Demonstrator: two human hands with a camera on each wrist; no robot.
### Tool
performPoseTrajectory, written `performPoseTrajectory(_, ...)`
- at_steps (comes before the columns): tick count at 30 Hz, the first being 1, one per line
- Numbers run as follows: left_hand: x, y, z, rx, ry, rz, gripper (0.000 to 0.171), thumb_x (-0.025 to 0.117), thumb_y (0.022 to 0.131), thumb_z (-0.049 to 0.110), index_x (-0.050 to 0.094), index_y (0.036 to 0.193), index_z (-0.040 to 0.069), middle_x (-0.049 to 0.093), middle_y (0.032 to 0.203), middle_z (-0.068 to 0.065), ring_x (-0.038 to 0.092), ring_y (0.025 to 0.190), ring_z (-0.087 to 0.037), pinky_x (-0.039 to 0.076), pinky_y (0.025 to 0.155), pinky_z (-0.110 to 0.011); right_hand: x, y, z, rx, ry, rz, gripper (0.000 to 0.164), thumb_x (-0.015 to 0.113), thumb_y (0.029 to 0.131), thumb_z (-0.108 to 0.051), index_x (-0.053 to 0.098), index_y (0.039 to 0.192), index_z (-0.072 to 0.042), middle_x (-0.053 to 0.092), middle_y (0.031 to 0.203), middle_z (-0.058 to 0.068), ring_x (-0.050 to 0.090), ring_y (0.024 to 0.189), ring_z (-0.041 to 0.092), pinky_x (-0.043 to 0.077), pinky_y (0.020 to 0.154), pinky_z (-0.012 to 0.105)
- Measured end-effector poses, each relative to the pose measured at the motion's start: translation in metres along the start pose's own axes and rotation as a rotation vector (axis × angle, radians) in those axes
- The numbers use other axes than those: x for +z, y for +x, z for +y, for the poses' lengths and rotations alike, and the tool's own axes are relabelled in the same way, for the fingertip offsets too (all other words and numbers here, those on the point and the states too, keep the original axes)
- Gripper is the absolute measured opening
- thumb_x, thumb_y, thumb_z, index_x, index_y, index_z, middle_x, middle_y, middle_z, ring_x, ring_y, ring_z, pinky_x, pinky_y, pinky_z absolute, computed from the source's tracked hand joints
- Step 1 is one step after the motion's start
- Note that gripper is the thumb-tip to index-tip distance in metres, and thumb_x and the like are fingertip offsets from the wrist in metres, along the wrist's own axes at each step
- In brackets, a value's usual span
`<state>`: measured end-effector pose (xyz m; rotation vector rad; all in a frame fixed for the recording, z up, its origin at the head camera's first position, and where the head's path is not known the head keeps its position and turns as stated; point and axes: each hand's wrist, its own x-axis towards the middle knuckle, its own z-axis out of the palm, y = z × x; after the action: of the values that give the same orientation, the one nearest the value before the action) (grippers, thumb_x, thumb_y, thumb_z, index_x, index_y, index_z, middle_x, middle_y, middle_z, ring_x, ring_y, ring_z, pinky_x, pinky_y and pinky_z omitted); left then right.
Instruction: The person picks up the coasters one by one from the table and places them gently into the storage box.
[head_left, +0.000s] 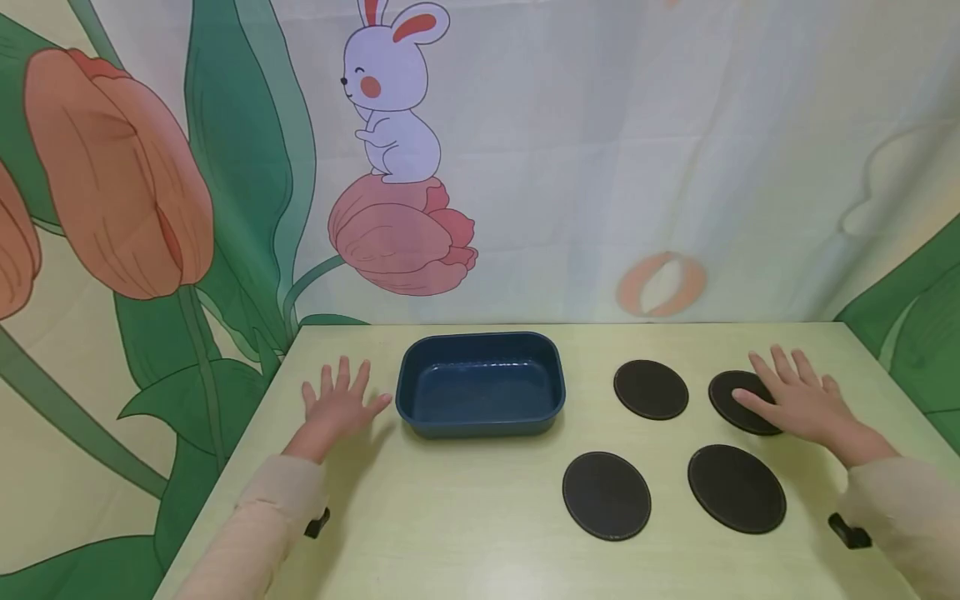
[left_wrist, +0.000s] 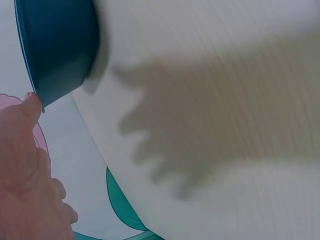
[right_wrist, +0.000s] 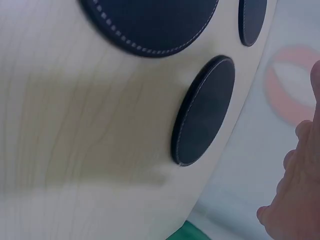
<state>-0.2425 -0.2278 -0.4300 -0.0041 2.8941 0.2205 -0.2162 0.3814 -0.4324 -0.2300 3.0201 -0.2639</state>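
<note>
My left hand [head_left: 337, 410], fingers spread and holding nothing, hovers over the table just left of a dark blue rectangular basin [head_left: 480, 427] with rounded corners. The basin stands upright and nothing lies in it. To its right lie several round black coasters with stitched rims. My right hand [head_left: 806, 404] is raised with spread fingers and overlaps the back right coaster [head_left: 726, 402] in the head view. Left of that one is the back left coaster [head_left: 651, 389]. Nearer me lie the front left coaster [head_left: 606, 496] and the front right coaster [head_left: 737, 488], both flat.
Everything stands on a pale wood-grain table [head_left: 450, 517]. Behind its far edge hangs a curtain [head_left: 570, 167] printed with tulips and a white rabbit. A hand's shadow [left_wrist: 190, 115] falls on the tabletop in the left wrist view.
</note>
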Motion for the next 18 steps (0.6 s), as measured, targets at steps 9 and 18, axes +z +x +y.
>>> performPoseTrajectory(9,-0.004,-0.002,0.012,0.025,-0.015,0.008,0.077,0.033,0.087,0.058,0.006,0.143,0.014,-0.007,0.146,-0.021,-0.012,0.131,-0.044,-0.011,0.096,-0.065,-0.004,0.004,-0.028,-0.055,-0.003,0.015,0.081,0.037,0.086,-0.058,0.002,0.143,-0.013,-0.003,0.144,0.026,-0.011,0.13,0.046,0.003,0.087,0.071)
performPoseTrajectory(18,0.0,-0.001,0.024,0.047,0.007,0.018,0.077,0.031,0.086,0.061,0.005,0.143,0.017,-0.007,0.147,-0.018,-0.011,0.132,-0.042,-0.008,0.097,-0.064,0.0,0.007,-0.052,-0.105,-0.011,0.042,0.081,0.039,0.085,-0.059,0.009,0.142,-0.011,0.002,0.146,0.023,-0.007,0.132,0.043,0.006,0.089,0.07)
